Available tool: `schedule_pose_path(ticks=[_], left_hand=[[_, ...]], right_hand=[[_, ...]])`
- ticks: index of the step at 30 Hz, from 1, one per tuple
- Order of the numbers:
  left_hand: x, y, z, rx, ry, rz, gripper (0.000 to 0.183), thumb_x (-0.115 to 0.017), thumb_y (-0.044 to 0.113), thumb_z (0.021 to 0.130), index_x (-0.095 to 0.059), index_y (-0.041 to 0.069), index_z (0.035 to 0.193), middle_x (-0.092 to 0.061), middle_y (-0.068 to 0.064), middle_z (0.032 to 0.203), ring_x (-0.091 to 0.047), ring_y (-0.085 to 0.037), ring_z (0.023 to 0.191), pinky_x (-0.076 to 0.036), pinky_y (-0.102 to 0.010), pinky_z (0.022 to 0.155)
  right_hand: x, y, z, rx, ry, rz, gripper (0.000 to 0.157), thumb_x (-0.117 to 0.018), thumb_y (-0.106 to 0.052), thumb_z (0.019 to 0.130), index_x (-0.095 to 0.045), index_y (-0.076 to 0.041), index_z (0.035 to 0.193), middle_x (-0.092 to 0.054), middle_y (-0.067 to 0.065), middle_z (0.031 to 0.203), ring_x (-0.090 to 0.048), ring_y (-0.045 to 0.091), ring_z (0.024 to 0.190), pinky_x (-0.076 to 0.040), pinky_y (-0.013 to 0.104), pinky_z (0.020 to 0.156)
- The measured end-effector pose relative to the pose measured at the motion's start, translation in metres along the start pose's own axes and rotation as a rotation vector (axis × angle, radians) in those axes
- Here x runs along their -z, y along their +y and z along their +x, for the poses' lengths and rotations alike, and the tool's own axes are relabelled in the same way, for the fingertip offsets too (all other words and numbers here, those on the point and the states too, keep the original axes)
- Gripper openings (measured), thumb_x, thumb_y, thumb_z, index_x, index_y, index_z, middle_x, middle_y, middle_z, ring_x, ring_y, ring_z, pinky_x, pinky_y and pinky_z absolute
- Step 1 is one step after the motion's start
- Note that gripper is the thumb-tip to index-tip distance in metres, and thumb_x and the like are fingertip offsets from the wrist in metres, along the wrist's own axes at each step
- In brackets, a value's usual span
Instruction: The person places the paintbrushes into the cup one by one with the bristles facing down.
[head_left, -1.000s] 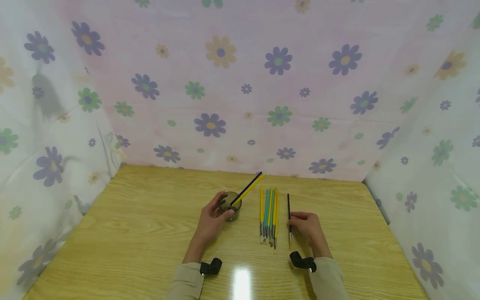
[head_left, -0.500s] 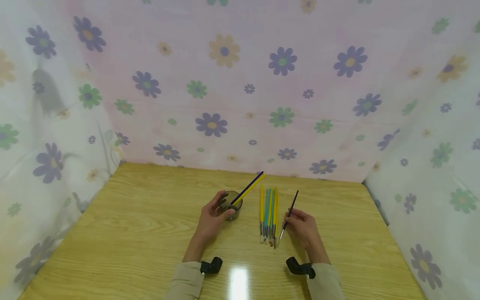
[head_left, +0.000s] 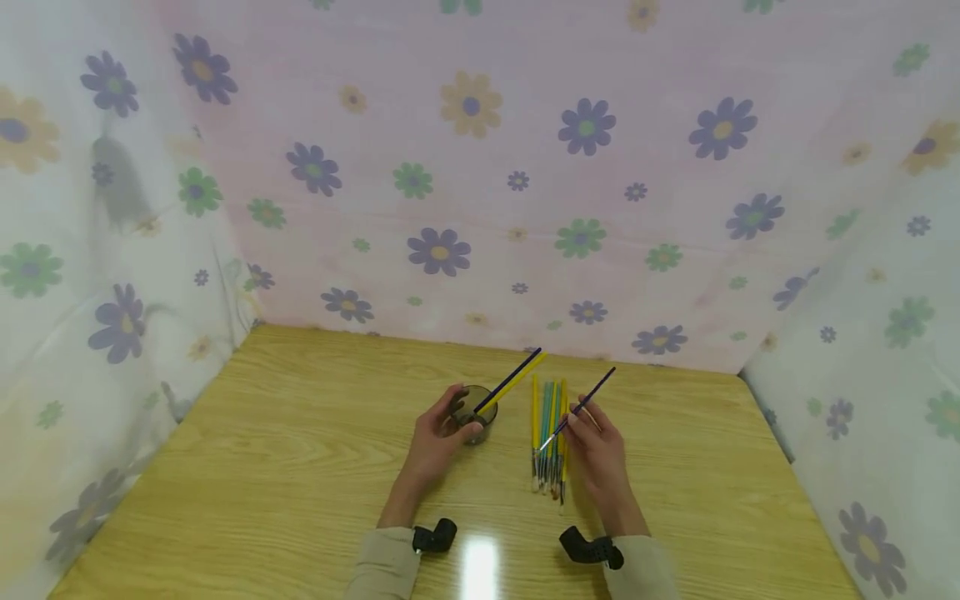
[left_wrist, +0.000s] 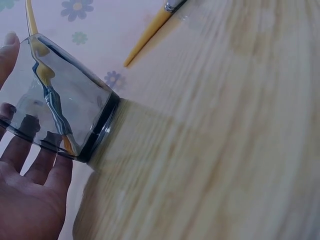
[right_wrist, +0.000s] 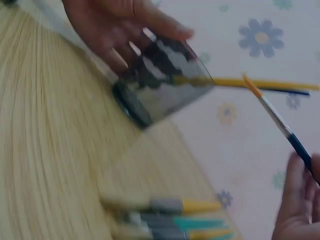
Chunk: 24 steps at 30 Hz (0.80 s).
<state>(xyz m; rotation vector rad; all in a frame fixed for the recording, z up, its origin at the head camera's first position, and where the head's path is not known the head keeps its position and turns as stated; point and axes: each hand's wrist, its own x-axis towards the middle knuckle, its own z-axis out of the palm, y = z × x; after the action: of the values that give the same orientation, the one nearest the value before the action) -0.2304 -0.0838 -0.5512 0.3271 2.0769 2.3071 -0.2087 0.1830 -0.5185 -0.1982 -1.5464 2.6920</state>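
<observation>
My left hand (head_left: 438,440) grips a smoky, see-through glass (left_wrist: 82,100) standing on the table, fingers round its side and thumb near the rim. Inside lean a dark paintbrush (head_left: 504,383) and a yellow paintbrush (head_left: 525,372), bristles down and handles sticking out to the right. Pinched between the thumb and fingers of my right hand (head_left: 603,457) is a slim dark purple paintbrush (head_left: 597,385). It slants, with its silver ferrule and orange-brown bristles (right_wrist: 252,85) toward the glass, raised over the row of brushes in the head view.
Several yellow and teal paintbrushes (head_left: 536,412) lie side by side on the wooden table (head_left: 300,417), right of the glass, bristles toward me. A flowered curtain (head_left: 525,208) encloses the back and both sides. Light glares off the table's front (head_left: 480,567).
My right hand has lifted the dark purple paintbrush from right of the row, tilted it and carried it left over the brushes. My left hand keeps its hold on the glass.
</observation>
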Motion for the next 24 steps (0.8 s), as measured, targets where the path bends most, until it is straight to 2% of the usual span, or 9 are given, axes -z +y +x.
schedule_pose_path(ticks=[2, 6, 10, 13, 16, 19, 24], left_hand=[[-0.001, 0.0, -0.001, 0.004, 0.0, -0.005, 0.07, -0.075, 0.005, 0.091, -0.044, 0.008, 0.154, -0.047, -0.011, 0.155, -0.042, -0.035, 0.144, -0.036, -0.049, 0.12], [-0.002, 0.0, -0.001, -0.004, 0.007, -0.006, 0.07, -0.076, 0.004, 0.091, -0.044, 0.007, 0.154, -0.046, -0.013, 0.156, -0.041, -0.035, 0.145, -0.036, -0.048, 0.12], [-0.003, 0.0, -0.001, -0.014, 0.008, -0.005, 0.069, -0.075, 0.003, 0.091, -0.045, 0.006, 0.153, -0.046, -0.013, 0.155, -0.042, -0.035, 0.144, -0.036, -0.049, 0.12], [-0.003, -0.001, -0.001, -0.014, 0.008, -0.004, 0.069, -0.075, 0.003, 0.091, -0.045, 0.007, 0.153, -0.047, -0.012, 0.155, -0.042, -0.035, 0.144, -0.037, -0.05, 0.119], [-0.002, -0.001, -0.001, -0.023, 0.004, -0.006, 0.069, -0.075, 0.003, 0.091, -0.044, 0.006, 0.153, -0.046, -0.014, 0.155, -0.041, -0.036, 0.144, -0.037, -0.051, 0.119], [-0.002, -0.002, -0.001, -0.028, 0.0, 0.0, 0.07, -0.075, 0.003, 0.091, -0.044, 0.005, 0.153, -0.046, -0.016, 0.155, -0.041, -0.037, 0.144, -0.036, -0.053, 0.119], [-0.002, 0.0, -0.001, -0.02, 0.01, 0.005, 0.07, -0.075, 0.003, 0.091, -0.044, 0.005, 0.153, -0.046, -0.015, 0.155, -0.042, -0.036, 0.144, -0.036, -0.052, 0.119]], right_hand=[[-0.013, 0.003, -0.001, 0.06, 0.044, 0.022, 0.037, -0.054, 0.005, 0.102, -0.058, -0.015, 0.134, -0.065, -0.002, 0.112, -0.068, 0.009, 0.101, -0.057, 0.021, 0.091], [-0.04, 0.01, 0.001, 0.245, 0.112, -0.004, 0.04, -0.057, 0.007, 0.1, -0.055, -0.007, 0.137, -0.061, 0.002, 0.113, -0.068, 0.011, 0.1, -0.058, 0.023, 0.091], [-0.062, 0.015, 0.01, 0.456, 0.075, 0.022, 0.038, -0.061, 0.013, 0.095, -0.06, -0.003, 0.13, -0.061, 0.004, 0.109, -0.069, 0.013, 0.095, -0.061, 0.026, 0.086], [-0.076, 0.021, 0.019, 0.553, 0.045, -0.01, 0.041, -0.065, 0.013, 0.092, -0.06, 0.002, 0.131, -0.061, 0.008, 0.109, -0.068, 0.014, 0.094, -0.062, 0.027, 0.085], [-0.085, 0.028, 0.026, 0.583, 0.054, -0.07, 0.046, -0.067, 0.013, 0.091, -0.058, 0.008, 0.135, -0.061, 0.015, 0.112, -0.068, 0.014, 0.095, -0.061, 0.027, 0.084], [-0.089, 0.036, 0.029, 0.57, 0.069, -0.128, 0.048, -0.067, 0.014, 0.09, -0.055, 0.012, 0.137, -0.059, 0.023, 0.116, -0.068, 0.014, 0.096, -0.061, 0.025, 0.084], [-0.093, 0.044, 0.028, 0.537, 0.054, -0.214, 0.048, -0.066, 0.014, 0.091, -0.056, 0.009, 0.138, -0.056, 0.03, 0.121, -0.067, 0.016, 0.098, -0.06, 0.023, 0.084]])
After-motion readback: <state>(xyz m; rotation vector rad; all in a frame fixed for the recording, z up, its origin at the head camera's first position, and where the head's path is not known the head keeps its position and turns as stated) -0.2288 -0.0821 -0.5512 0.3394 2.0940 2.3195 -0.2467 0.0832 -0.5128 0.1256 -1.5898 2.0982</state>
